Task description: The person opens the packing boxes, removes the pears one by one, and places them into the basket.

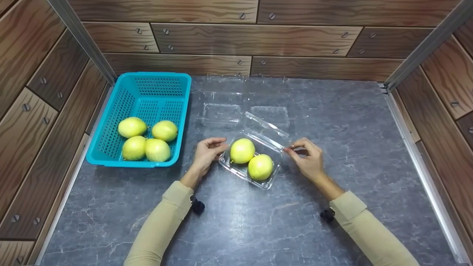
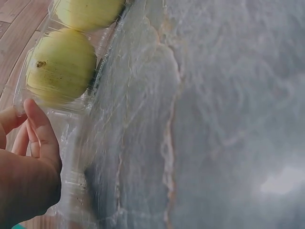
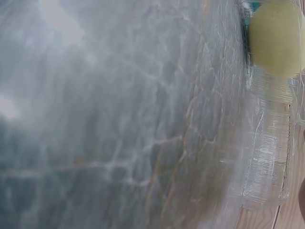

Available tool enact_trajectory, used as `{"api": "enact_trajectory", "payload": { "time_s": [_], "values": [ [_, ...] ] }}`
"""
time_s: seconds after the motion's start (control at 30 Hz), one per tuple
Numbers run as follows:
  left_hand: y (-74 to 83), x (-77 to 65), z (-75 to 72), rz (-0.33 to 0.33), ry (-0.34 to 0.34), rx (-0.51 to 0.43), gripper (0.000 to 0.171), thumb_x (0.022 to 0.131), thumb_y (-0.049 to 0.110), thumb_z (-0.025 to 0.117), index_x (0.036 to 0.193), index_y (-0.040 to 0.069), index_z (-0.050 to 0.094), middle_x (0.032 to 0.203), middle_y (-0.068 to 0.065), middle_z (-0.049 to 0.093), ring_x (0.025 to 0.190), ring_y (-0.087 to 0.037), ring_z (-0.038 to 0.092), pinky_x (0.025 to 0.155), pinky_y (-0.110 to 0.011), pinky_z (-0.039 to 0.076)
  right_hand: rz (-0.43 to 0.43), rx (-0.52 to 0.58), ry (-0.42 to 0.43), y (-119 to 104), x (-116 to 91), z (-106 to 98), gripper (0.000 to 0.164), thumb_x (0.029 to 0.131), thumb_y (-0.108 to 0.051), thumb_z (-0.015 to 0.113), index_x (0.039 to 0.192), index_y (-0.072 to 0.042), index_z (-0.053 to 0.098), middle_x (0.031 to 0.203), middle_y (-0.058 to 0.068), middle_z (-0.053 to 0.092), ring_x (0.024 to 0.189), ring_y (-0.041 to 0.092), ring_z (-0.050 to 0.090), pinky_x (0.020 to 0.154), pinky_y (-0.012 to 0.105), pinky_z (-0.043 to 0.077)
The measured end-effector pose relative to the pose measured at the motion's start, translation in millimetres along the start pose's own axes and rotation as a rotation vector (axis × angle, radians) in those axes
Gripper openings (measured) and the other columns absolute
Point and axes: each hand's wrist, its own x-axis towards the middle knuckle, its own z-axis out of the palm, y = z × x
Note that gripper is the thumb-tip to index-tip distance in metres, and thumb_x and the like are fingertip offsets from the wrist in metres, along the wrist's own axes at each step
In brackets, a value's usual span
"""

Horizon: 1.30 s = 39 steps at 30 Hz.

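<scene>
A clear plastic clamshell box (image 1: 240, 171), its lid (image 1: 266, 125) raised at the back, sits at an angle on the table. Inside lie two yellow-green fruits (image 1: 242, 150) (image 1: 261, 167), side by side. My left hand (image 1: 207, 153) is at the box's left corner; in the left wrist view the thumb and forefinger pinch its edge beside a fruit (image 2: 62, 67). On the other side, my right hand (image 1: 307, 157) pinches the box at its back right corner, near the lid's hinge. The right wrist view shows a fruit (image 3: 274, 40) through the plastic, with that hand almost out of frame.
A blue-green basket (image 1: 186, 111) at the left holds several more yellow-green fruits (image 1: 157, 150). Behind the box, other clear plastic containers (image 1: 221, 107) stand near the back wall (image 1: 207, 37). Wood-patterned panels enclose the grey marbled table (image 1: 240, 229) at the sides.
</scene>
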Motion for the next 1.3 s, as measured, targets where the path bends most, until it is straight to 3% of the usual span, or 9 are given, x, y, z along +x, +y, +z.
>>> {"api": "enact_trajectory", "payload": {
  "time_s": [0.17,0.53,0.8,1.3],
  "values": [
    [1.3,-1.6,-1.0,-0.025,-0.018,0.026,0.030,0.087,0.005,0.083,0.116,0.000,0.077,0.086,0.005,0.074,0.063,-0.004,0.062,0.051,-0.016,0.052,0.026,-0.028,0.014,0,1,0,0.025,0.071,0.023,0.082,0.081,0.007,0.067,0.084,-0.010,0.070,0.080,0.003,0.070,0.067,0.016,0.062],
    [2.4,-7.8,-4.0,-0.068,-0.084,0.029,0.033,0.087,0.003,0.081,0.118,-0.001,0.076,0.085,0.005,0.075,0.060,-0.005,0.062,0.049,-0.018,0.052,0.094,0.007,0.019,1,6,-1,0.021,0.075,0.021,0.081,0.085,0.011,0.065,0.082,-0.004,0.072,0.082,-0.006,0.070,0.066,0.012,0.060],
    [1.5,-9.7,-5.3,-0.083,-0.090,0.040,0.034,0.085,0.003,0.081,0.118,-0.001,0.076,0.086,0.004,0.076,0.059,-0.006,0.063,0.049,-0.018,0.054,0.167,0.121,0.016,4,12,0,0.020,0.079,0.023,0.076,0.092,0.018,0.061,0.088,-0.016,0.072,0.077,-0.002,0.071,0.060,0.018,0.062],
    [-1.3,-25.2,-8.4,-0.135,-0.142,0.052,0.038,0.085,0.001,0.077,0.122,-0.004,0.073,0.087,0.002,0.072,0.061,-0.008,0.063,0.051,-0.020,0.057,0.272,0.190,0.016,7,20,4,0.023,0.084,0.022,0.071,0.101,0.024,0.057,0.084,-0.011,0.071,0.070,0.001,0.068,0.055,0.023,0.062]
  ]
}}
